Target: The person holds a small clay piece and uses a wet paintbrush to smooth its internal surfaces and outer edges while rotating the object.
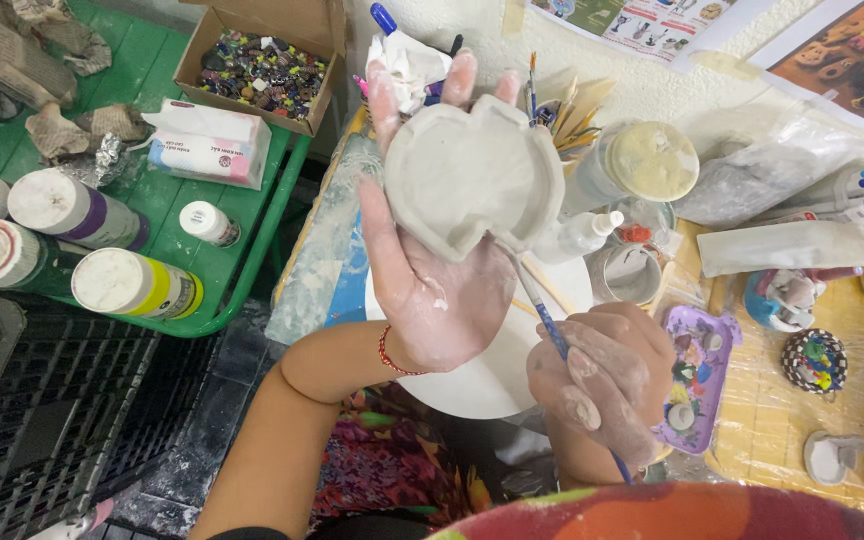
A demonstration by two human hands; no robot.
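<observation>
Here, the widest thing in view is the counter (pixel 782 420), covered in clear plastic film over yellow. At the far left sits a green tray (pixel 242 255) carrying three paint bottles (pixel 82 245) lying on their sides, a tissue pack (pixel 210 143) and a cardboard box (pixel 260 62) of small coloured pieces. A round white board (pixel 472 385) lies on the counter below the hands.

The left hand (pixel 427 255) is raised palm up, smeared with white; its fingers (pixel 384 95) are spread flat behind a pale grey clay piece (pixel 472 175) with a raised rim, which rests on them, held up above the white board. The right hand (pixel 602 380), also caked in white, has its fingers clenched around a thin blue-handled brush (pixel 544 320), whose tip touches the clay piece's lower edge. Just right of that hand lies a small purple tray (pixel 702 375) with tiny painted shapes on it.
</observation>
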